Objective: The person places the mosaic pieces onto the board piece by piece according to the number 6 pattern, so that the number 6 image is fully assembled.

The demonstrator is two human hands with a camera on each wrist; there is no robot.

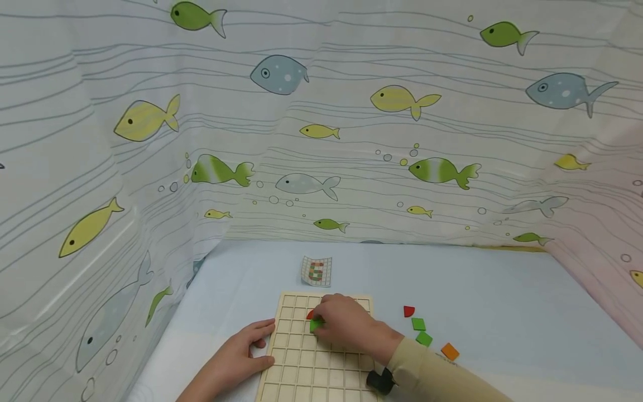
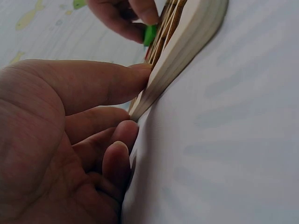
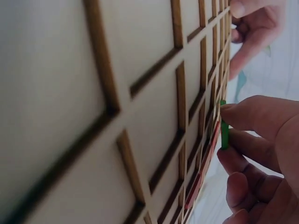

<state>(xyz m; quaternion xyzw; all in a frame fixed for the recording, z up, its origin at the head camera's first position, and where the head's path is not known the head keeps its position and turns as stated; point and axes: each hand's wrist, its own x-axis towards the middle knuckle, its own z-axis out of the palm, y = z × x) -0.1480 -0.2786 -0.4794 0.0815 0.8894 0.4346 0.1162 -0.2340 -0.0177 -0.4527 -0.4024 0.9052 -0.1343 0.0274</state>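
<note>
A pale wooden grid board point(image 1: 296, 373) lies on the table. My right hand point(image 1: 344, 322) is over its upper part, pinching a green square tile point(image 3: 225, 135) between thumb and fingers. In the right wrist view the tile stands edge-on, close over the grid. A red piece point(image 1: 310, 315) sits in the grid just beyond the tile, partly hidden by the right fingers. At the board's left edge is my left hand point(image 1: 245, 353), its thumb and fingertips against the side. The left wrist view shows its thumb point(image 2: 135, 77) touching the rim while other fingers bend loosely beneath.
Behind the board lies a small pattern card point(image 1: 316, 272) with a coloured figure on a grid. Right of the board are a red quarter-round piece point(image 1: 409, 311), two green tiles point(image 1: 418, 324) and an orange tile point(image 1: 450, 351). A fish-print curtain point(image 1: 351, 167) encloses the table.
</note>
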